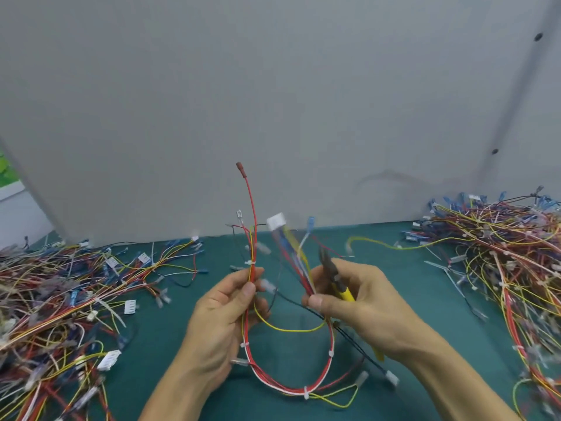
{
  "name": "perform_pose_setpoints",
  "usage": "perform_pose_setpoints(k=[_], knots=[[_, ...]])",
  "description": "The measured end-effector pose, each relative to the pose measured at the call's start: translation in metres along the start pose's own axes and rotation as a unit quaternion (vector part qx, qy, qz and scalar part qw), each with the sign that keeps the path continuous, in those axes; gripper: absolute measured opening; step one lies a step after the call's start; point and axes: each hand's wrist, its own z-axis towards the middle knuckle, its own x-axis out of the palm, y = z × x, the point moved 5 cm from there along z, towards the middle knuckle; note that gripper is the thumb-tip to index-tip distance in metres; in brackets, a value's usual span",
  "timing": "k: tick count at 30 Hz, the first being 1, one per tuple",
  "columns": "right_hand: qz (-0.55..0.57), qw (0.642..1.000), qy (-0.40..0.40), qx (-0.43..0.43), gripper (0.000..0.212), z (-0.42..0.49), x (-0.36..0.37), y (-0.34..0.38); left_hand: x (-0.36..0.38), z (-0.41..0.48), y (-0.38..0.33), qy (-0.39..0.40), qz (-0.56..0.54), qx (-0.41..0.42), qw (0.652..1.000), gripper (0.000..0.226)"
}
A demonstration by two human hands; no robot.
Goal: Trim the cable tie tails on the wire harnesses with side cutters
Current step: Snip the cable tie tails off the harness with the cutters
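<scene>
I hold one wire harness (291,387) of red, white and yellow wires looped between my hands above the green mat. My left hand (224,311) pinches its left branch just below a white cable tie (249,263); a long red wire rises from there. My right hand (361,302) grips the yellow-handled side cutters (334,276), dark jaws pointing up, and its thumb also pinches the harness's right branch, which ends in a white connector (276,221). More white ties sit on the lower loop (306,391).
A large pile of harnesses (60,299) covers the mat at the left, and another pile (510,256) lies at the right. A grey wall panel (273,101) stands just behind the green mat (425,299).
</scene>
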Motion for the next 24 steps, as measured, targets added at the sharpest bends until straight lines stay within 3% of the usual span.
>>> perform_pose_setpoints(k=[3,7,11,15,19,24], knots=[[-0.101,0.993,0.064,-0.020,0.013,-0.002,0.013,0.004,-0.001,-0.001,0.002,-0.034,0.003,-0.001,0.999,0.021],[-0.110,0.994,0.013,-0.007,0.007,-0.001,0.014,0.004,0.001,-0.001,0.000,-0.024,-0.004,0.001,1.000,0.016],[0.019,0.992,-0.113,0.053,0.010,0.000,0.001,0.002,-0.002,0.000,-0.002,-0.020,-0.004,0.004,1.000,0.023],[0.217,0.925,-0.245,0.194,0.015,-0.002,-0.015,-0.020,-0.009,0.003,-0.003,-0.065,-0.004,0.008,0.998,0.017],[0.329,0.864,-0.291,0.248,0.025,-0.003,-0.027,-0.032,-0.012,0.004,-0.001,-0.097,-0.016,-0.004,0.995,0.012],[0.339,0.858,-0.293,0.251,0.024,-0.003,-0.028,-0.033,-0.009,0.004,0.002,-0.092,-0.003,-0.014,0.996,0.013]])
